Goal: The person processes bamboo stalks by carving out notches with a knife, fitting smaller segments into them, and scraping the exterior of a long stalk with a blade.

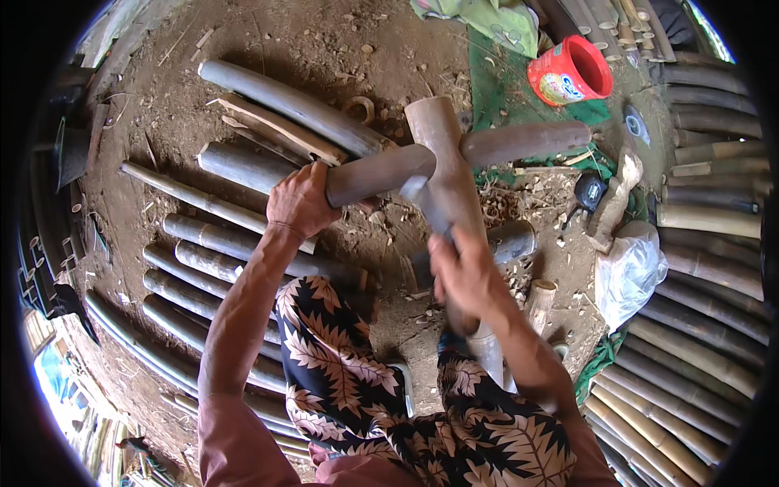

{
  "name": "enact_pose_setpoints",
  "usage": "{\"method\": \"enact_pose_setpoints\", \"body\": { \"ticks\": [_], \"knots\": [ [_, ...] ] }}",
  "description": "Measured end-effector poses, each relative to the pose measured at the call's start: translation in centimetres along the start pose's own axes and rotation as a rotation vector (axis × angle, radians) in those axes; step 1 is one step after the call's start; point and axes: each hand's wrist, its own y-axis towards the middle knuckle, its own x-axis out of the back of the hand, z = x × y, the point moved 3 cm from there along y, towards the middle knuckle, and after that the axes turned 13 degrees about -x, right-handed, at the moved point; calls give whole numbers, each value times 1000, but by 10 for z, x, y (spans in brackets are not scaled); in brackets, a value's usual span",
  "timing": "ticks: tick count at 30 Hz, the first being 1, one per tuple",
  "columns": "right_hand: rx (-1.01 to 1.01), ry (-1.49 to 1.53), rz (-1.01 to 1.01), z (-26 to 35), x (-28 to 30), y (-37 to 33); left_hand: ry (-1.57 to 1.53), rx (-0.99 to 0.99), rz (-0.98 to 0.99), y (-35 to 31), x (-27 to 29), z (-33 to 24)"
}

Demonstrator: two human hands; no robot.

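My left hand is wrapped round the left end of a dark bamboo tube, held crosswise in front of me. Its right end meets a thicker, paler brown bamboo tube that slants down toward my knees. On the far side of that tube, another dark bamboo piece extends right; whether it joins the held one, I cannot tell. My right hand is closed on a knife-like tool with a grey blade. Motion blurs the tool, its tip close to where the tubes meet.
Cut bamboo tubes lie in rows on the dirt floor at left, with more stacked poles at right. A red bucket stands far right, near a black tape measure and clear plastic bag. Shavings litter the ground.
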Motion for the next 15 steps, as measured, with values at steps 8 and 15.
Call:
{"method": "enact_pose_setpoints", "body": {
  "ticks": [8,15],
  "knots": [
    [191,-214,-279,10,31,22,1,-8,-6,1,-2,1],
    [129,-400,-345,6,37,13,-8,-47,-14,-2,-5,-6]
  ]
}}
